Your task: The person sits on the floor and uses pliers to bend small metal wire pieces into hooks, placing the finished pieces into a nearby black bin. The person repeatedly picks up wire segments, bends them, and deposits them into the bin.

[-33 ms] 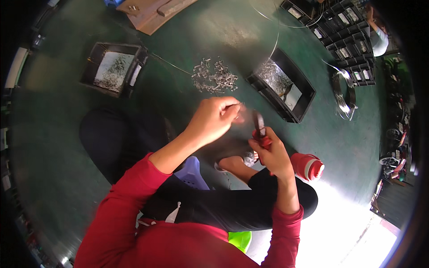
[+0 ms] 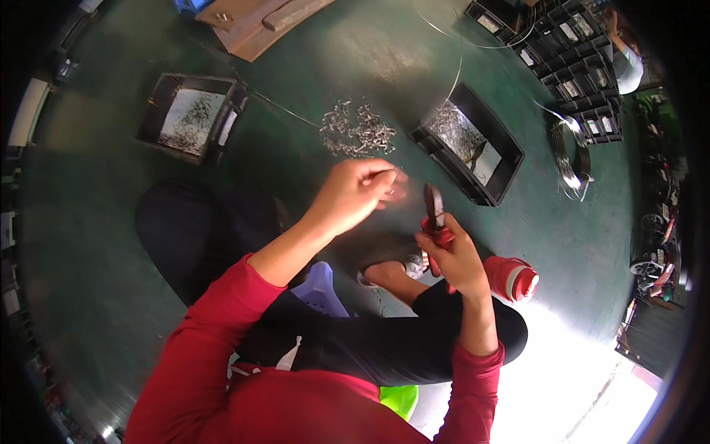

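My right hand (image 2: 460,255) is wrapped round a pair of red-handled pliers (image 2: 435,211), whose dark jaws point up and away from me. To its left, my left hand (image 2: 355,189) has thumb and fingers pinched together. Its fingertips are smeared, and what they hold, if anything, is too small to make out. The pliers' jaws are apart from the left fingers by a short gap. Just beyond the left hand, a loose pile of small shiny metal pieces (image 2: 359,129) lies on the green floor (image 2: 310,81).
Black crates with small metal bits stand at the left (image 2: 233,111) and right (image 2: 510,152). A wire coil (image 2: 568,159), stacked black crates (image 2: 569,48) and a person (image 2: 629,70) are farther right. A red jug (image 2: 512,279) sits by my right knee; a brown board (image 2: 255,26) lies far off.
The pliers have turned slightly more upright, and their handles show more spread below my right hand. My left hand stays nearly in place, fingers still pinched.
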Demonstrator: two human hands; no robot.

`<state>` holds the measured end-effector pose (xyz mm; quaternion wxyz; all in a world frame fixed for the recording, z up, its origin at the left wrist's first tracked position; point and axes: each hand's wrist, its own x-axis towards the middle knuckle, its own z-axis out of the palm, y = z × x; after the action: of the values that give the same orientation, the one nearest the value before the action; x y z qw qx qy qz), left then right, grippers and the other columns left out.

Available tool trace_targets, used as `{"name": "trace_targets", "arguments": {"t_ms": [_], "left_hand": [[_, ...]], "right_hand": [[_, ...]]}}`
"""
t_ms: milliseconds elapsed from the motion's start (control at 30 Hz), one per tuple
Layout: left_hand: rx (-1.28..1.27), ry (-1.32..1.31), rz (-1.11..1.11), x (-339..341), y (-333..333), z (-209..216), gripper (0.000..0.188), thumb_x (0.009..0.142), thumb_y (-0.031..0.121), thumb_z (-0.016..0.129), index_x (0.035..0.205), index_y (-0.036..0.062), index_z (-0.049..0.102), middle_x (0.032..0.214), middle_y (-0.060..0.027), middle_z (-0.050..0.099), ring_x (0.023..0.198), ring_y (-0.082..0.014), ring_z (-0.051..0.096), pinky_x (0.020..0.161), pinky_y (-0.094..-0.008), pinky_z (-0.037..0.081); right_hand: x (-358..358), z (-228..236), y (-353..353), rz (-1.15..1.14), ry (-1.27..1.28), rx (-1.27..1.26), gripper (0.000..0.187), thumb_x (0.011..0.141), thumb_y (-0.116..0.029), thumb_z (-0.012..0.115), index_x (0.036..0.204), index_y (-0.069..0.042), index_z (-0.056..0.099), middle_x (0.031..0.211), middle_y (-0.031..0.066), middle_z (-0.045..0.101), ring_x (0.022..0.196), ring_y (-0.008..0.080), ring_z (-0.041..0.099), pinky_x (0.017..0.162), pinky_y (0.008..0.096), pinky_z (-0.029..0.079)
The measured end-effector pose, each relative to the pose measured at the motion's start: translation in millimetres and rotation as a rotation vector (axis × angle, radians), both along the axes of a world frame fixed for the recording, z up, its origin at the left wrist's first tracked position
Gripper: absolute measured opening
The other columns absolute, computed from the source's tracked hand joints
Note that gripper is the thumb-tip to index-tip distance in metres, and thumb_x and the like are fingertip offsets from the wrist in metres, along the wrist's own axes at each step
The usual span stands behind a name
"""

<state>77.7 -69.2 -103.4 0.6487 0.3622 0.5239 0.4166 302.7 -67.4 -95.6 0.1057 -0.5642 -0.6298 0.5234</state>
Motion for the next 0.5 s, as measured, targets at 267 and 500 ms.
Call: {"name": "trace_targets", "arguments": {"t_ms": [267, 500], "left_hand": [[-0.051, -0.342, 0.183, -6, 14, -14, 0.027, 0.095, 0.019, 0.061, 0.116, 0.0029, 0.066, 0.111, -0.0036, 0.067, 0.086, -0.012, 0.061, 0.076, -0.0306, 0.054], [0.181, -0.301, 0.293, 5, 12, -8, 0.021, 0.094, 0.014, 0.064, 0.111, 0.0013, 0.067, 0.103, -0.0067, 0.067, 0.086, -0.0156, 0.066, 0.076, -0.0284, 0.055]], "right_hand": [[5, 0, 10, -0.024, 0.33, -0.351, 0.031, 0.094, -0.021, 0.066, 0.115, -0.001, 0.056, 0.093, 0.0064, 0.065, 0.087, 0.0145, 0.063, 0.079, 0.0293, 0.049], [-14, 9, 5, 0.053, 0.605, -0.607, 0.038, 0.095, -0.03, 0.063, 0.118, 0.0, 0.055, 0.101, 0.009, 0.065, 0.099, 0.0214, 0.064, 0.085, 0.0354, 0.052]]}}
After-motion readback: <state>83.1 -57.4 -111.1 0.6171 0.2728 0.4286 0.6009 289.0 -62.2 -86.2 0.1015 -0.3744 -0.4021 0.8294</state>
